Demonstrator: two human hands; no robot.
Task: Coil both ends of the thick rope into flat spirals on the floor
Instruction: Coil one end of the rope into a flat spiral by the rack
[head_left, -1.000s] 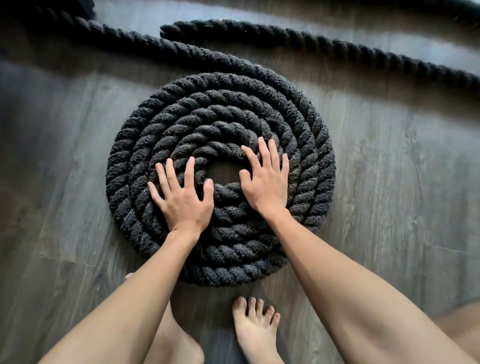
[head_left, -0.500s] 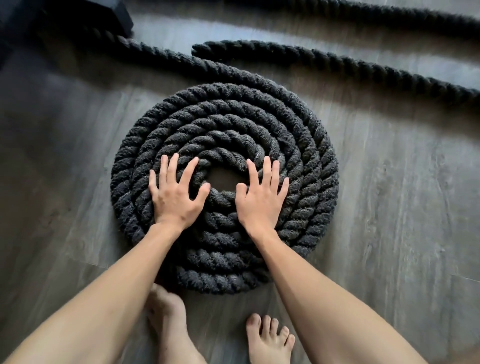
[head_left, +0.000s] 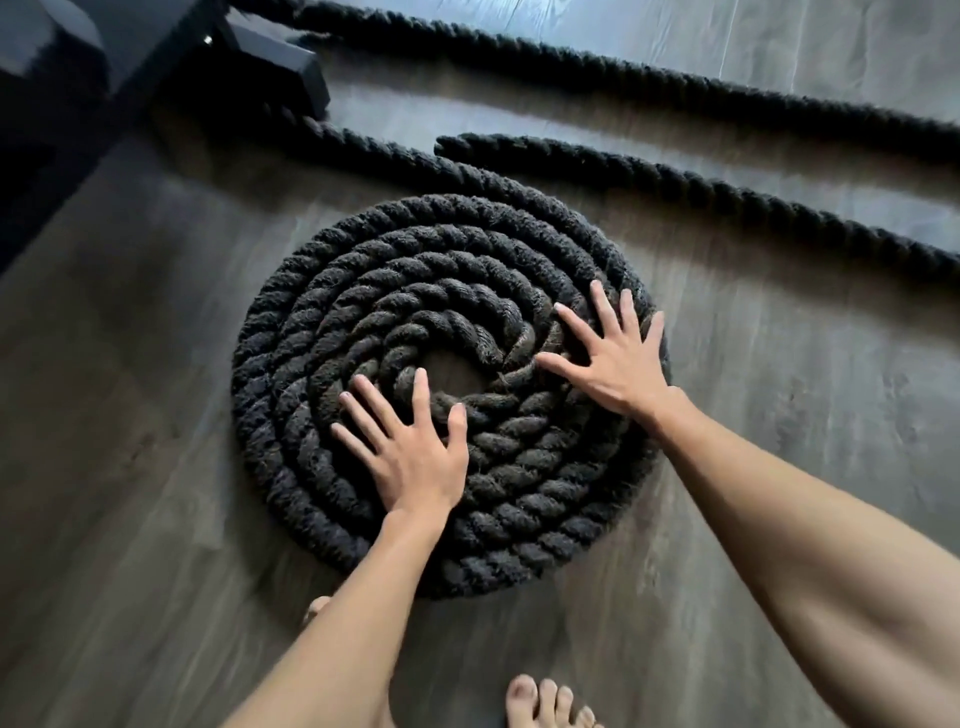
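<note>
A thick black twisted rope lies coiled in a flat spiral (head_left: 363, 291) on the grey wood floor, with a small bare gap at its centre. My left hand (head_left: 410, 457) rests flat on the spiral's lower middle turns, fingers spread. My right hand (head_left: 618, 358) presses flat on the right side of the spiral, fingers spread across the outer turns. The rope's tail (head_left: 395, 156) leaves the spiral at the top and runs up left. A second rope end (head_left: 675, 176) lies straight beyond the spiral, running to the right.
A dark block-shaped base (head_left: 270, 67) stands at the upper left where the rope passes. Another length of rope (head_left: 623, 67) runs across the top. My bare feet (head_left: 545, 701) are at the bottom edge, close to the spiral.
My right hand has slid from the centre to the right side of the spiral; the left hand moved slightly toward the centre. The view has shifted, showing the dark base at upper left.
</note>
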